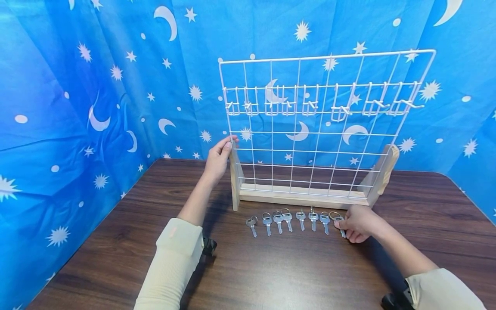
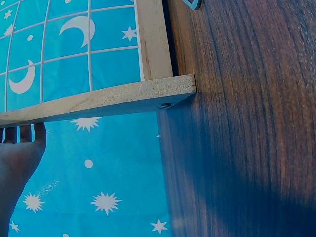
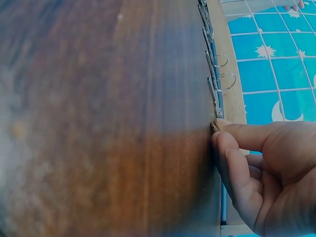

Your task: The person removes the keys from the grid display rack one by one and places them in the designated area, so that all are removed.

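A white wire grid rack [image 1: 235,189] stands on a wooden base, with wooden side supports. My left hand [image 1: 218,160] grips the top of its left support, thumb in front; in the left wrist view the fingers [image 2: 39,133] reach that wooden edge. At the base's right front, my right hand [image 1: 362,224] pinches the rightmost key [image 1: 342,233] between thumb and fingertips, low over the table. Several more silver keys [image 1: 267,224] with split rings lie in a row to its left. In the right wrist view the pinched key [image 3: 214,127] is mostly hidden by the fingertips.
Several white wire hooks [image 1: 341,113] hang in a row across the upper grid, pointing forward. The dark wood-grain table [image 1: 271,271] stretches in front of the keys. Blue cloth [image 1: 128,107] with moons and stars hangs behind and at both sides.
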Demonstrator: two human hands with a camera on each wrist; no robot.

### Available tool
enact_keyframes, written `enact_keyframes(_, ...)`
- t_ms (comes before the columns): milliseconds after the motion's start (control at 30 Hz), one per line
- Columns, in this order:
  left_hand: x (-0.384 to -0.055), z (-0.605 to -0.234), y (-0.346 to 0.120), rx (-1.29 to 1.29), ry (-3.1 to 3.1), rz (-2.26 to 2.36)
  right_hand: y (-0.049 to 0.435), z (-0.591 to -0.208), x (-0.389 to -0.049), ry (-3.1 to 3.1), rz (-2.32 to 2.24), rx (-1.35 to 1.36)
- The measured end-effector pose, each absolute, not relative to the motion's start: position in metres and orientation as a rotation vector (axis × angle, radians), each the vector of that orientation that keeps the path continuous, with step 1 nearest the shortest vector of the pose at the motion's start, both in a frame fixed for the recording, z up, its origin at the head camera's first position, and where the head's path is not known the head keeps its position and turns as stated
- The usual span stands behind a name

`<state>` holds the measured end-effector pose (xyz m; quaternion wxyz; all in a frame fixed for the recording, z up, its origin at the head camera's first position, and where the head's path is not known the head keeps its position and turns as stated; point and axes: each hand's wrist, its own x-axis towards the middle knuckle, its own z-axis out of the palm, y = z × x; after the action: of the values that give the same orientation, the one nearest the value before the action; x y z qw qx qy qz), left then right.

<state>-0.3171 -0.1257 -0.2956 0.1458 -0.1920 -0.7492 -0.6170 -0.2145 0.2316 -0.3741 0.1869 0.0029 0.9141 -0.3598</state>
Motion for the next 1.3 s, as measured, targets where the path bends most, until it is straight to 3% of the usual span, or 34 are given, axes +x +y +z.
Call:
enact_keyframes(133,-0.307,-0.288,-0.123,-0.547,-2.164,-1.779,0.23,-0.372,-0.214,2.586,-0.973,0.017)
enact_keyframes(633,-0.321,-0.301,-0.127,-0.549,-2.153,-1.743,0.229,-0.369,-0.209,2.644,-0.925,-0.008)
enact_keyframes(933,-0.318,-0.3,-0.129,-0.592,-2.185,-1.688,0.238,-0.334,-0.185,3.043,-0.635,-0.136)
enact_keyframes(1300,-0.298,-0.285,-0.142,-0.629,-2.555,-1.058,0.262,-0.31,-0.164,3.37,-0.469,-0.245)
